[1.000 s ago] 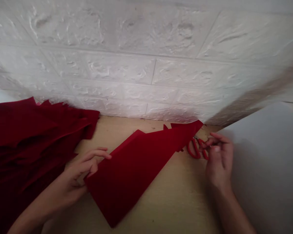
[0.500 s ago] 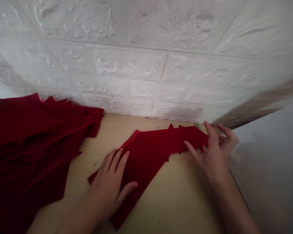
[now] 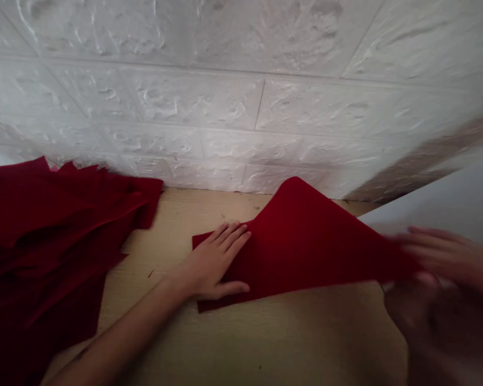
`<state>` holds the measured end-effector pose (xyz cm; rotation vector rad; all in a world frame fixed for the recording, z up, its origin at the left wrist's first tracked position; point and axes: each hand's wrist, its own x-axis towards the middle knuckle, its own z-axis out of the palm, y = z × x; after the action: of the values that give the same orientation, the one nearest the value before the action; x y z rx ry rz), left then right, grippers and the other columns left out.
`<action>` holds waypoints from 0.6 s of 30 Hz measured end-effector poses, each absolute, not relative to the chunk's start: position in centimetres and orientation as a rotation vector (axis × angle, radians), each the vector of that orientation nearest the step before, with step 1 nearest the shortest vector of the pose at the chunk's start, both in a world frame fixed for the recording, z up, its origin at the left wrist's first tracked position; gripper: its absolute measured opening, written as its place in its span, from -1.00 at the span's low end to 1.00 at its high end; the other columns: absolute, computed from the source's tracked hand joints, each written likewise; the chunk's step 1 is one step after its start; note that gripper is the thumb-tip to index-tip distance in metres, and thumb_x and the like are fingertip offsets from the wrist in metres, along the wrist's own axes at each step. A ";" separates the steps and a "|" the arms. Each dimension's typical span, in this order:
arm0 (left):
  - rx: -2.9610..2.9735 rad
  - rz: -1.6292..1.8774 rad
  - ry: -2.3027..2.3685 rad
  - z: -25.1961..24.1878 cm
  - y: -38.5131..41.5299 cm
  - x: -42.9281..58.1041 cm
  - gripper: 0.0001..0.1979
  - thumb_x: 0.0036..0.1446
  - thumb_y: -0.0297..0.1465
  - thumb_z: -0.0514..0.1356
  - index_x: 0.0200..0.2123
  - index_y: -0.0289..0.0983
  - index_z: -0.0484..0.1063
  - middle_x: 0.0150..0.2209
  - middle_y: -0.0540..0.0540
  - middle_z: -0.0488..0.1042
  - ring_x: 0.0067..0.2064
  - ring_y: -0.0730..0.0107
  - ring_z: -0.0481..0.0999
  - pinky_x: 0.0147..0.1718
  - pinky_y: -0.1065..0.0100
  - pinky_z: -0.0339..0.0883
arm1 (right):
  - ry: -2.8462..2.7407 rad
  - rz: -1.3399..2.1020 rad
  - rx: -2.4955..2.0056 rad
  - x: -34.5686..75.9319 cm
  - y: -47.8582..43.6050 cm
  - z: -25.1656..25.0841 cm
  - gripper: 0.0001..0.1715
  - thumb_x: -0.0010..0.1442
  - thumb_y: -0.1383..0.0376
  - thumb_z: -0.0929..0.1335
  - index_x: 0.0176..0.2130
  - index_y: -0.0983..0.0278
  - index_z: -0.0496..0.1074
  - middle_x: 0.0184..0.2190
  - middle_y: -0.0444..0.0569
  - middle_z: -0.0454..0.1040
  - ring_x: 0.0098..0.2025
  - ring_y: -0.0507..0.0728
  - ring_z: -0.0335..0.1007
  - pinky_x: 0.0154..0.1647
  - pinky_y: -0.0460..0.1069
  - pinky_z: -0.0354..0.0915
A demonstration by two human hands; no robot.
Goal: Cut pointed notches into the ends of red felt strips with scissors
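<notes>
A cut piece of dark red fabric (image 3: 306,241) stretches across the wooden tabletop (image 3: 241,343). My left hand (image 3: 221,262) lies flat on its left end, fingers spread and thumb apart. At the far right, my right hand (image 3: 446,257) grips the narrow right end of the fabric; motion blurs it, and its fingertips are partly hidden. Between the hands the cloth rises in a smooth curved fold toward the wall. Whether it is one layer or more, I cannot tell.
A heap of similar red fabric pieces (image 3: 60,257) covers the left side of the table. Behind the table stands a white brick-patterned wall (image 3: 193,107). A pale panel (image 3: 434,198) borders the right side.
My right hand has moved right and pulled the fabric's end with it, turning the piece more level and raising a fold. My left hand has shifted right and up, still on the cloth.
</notes>
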<state>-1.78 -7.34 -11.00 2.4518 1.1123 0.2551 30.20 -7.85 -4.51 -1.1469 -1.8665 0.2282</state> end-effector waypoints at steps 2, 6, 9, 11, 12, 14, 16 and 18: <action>2.435 0.325 1.036 -10.9 -6.4 -1.9 -0.06 0.24 0.09 0.10 0.42 -0.43 -0.08 0.43 -0.42 0.02 0.48 0.00 -0.05 0.44 -0.06 -0.16 | -2.103 0.158 -1.020 29.8 -9.2 -3.9 -0.89 0.03 0.15 0.52 -0.39 -0.05 0.53 -0.35 -0.21 0.61 -0.25 0.26 0.56 -0.01 0.23 0.46; 2.306 0.451 1.128 -10.6 -6.2 -3.4 -0.31 0.24 -0.10 0.21 0.31 -0.31 0.14 0.33 -0.36 0.24 0.42 -0.01 0.12 0.38 -0.07 0.02 | -2.399 -0.351 -0.677 27.5 -9.0 -5.1 -0.76 0.15 0.37 0.46 -0.17 0.07 0.55 -0.31 -0.17 0.65 -0.26 0.15 0.57 -0.12 0.13 0.49; 2.174 0.497 1.193 -10.0 -6.7 -4.9 -0.47 0.23 -0.22 0.24 0.22 -0.23 0.26 0.23 -0.27 0.36 0.29 0.02 0.29 0.29 -0.07 0.17 | -2.452 -0.303 -0.667 26.2 -7.6 -7.3 -0.87 0.18 0.33 0.46 -0.22 0.15 0.49 -0.33 -0.10 0.62 -0.27 0.16 0.54 -0.16 0.12 0.48; 2.071 0.551 1.227 -9.4 -7.0 -5.8 -0.55 0.25 -0.31 0.18 0.20 -0.21 0.28 0.14 -0.22 0.42 0.19 0.11 0.39 0.22 0.01 0.26 | -2.433 -0.122 -0.736 25.9 -7.0 -8.5 -0.81 0.16 0.28 0.46 -0.18 0.16 0.45 -0.26 -0.04 0.59 -0.19 0.21 0.52 -0.11 0.17 0.46; 2.017 0.587 1.257 -9.0 -7.1 -6.2 -0.57 0.26 -0.36 0.14 0.19 -0.20 0.27 0.06 -0.19 0.45 0.12 0.17 0.43 0.17 0.07 0.31 | -2.424 -0.033 -0.774 25.8 -6.8 -9.0 -0.75 0.16 0.25 0.46 -0.13 0.16 0.43 -0.21 0.00 0.58 -0.13 0.23 0.51 -0.09 0.18 0.45; 1.929 0.672 1.345 -8.5 -7.2 -6.8 -0.56 0.26 -0.42 0.08 0.21 -0.19 0.24 -0.09 -0.11 0.47 -0.06 0.30 0.48 0.04 0.19 0.39 | -2.438 0.099 -0.868 25.6 -6.7 -9.6 -0.59 0.17 0.23 0.44 0.01 0.19 0.38 -0.06 0.10 0.52 0.00 0.29 0.45 -0.03 0.22 0.44; 1.914 0.711 1.434 -8.2 -7.2 -7.2 -0.54 0.25 -0.44 0.06 0.21 -0.19 0.22 -0.14 -0.08 0.45 -0.17 0.36 0.47 -0.07 0.25 0.41 | -2.504 0.158 -0.961 25.5 -6.6 -10.0 -0.45 0.19 0.22 0.42 0.15 0.22 0.32 0.09 0.19 0.42 0.13 0.35 0.36 0.04 0.27 0.41; 2.020 0.635 1.485 -8.4 -7.2 -7.3 -0.54 0.25 -0.39 0.08 0.22 -0.21 0.23 -0.03 -0.15 0.44 -0.07 0.27 0.46 0.00 0.18 0.39 | -2.564 0.173 -1.033 25.4 -6.5 -10.4 -0.43 0.21 0.24 0.40 0.19 0.21 0.30 0.17 0.20 0.35 0.20 0.38 0.29 0.08 0.30 0.38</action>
<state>-7.31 -7.17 -8.43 2.0203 1.4852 0.6350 25.45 -6.51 -10.39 -1.0328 -2.5644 0.1733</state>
